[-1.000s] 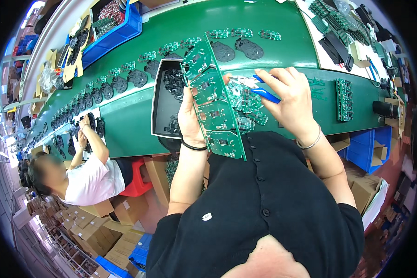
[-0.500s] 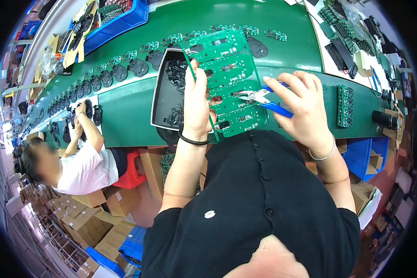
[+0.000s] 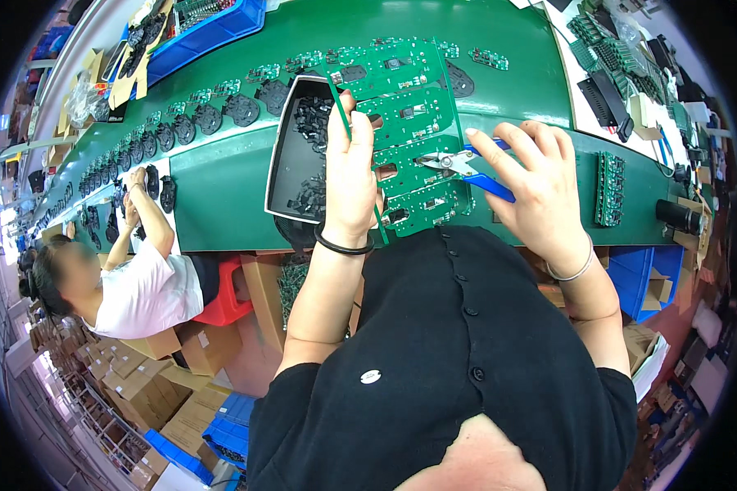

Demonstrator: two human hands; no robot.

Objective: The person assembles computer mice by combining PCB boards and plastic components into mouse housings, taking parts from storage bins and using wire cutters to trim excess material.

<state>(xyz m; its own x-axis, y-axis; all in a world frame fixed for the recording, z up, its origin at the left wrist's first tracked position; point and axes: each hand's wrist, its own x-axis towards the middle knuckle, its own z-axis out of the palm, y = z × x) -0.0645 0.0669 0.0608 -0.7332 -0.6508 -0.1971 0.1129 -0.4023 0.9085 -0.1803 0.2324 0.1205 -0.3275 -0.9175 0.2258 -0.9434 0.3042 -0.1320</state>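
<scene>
My left hand [image 3: 352, 176] grips a panel of joined green circuit boards [image 3: 409, 94] by its left edge, fingers behind it and thumb side up. The panel is tilted above the table, with slots and small metal parts on its face. In my right hand [image 3: 540, 176] is a pair of cutting pliers [image 3: 490, 186] with blue handles. The metal jaws rest over the lower middle of the panel, near a slot; whether they touch it I cannot tell. Beside my left hand stands a black tray [image 3: 282, 184] with a pale rim, holding small black parts.
Rows of small boards and black mouse-shaped shells [image 3: 241, 110] line the green table [image 3: 229, 192]. A stack of circuit boards [image 3: 609, 188] stands at right. A blue bin [image 3: 205, 41] is at back left. A co-worker [image 3: 151, 286] sits at left; more boards [image 3: 606, 53] lie at back right.
The panel has tilted and shifted slightly up in the view in my left hand. The pliers stay at nearly the same spot over it. The co-worker's arms have moved slightly.
</scene>
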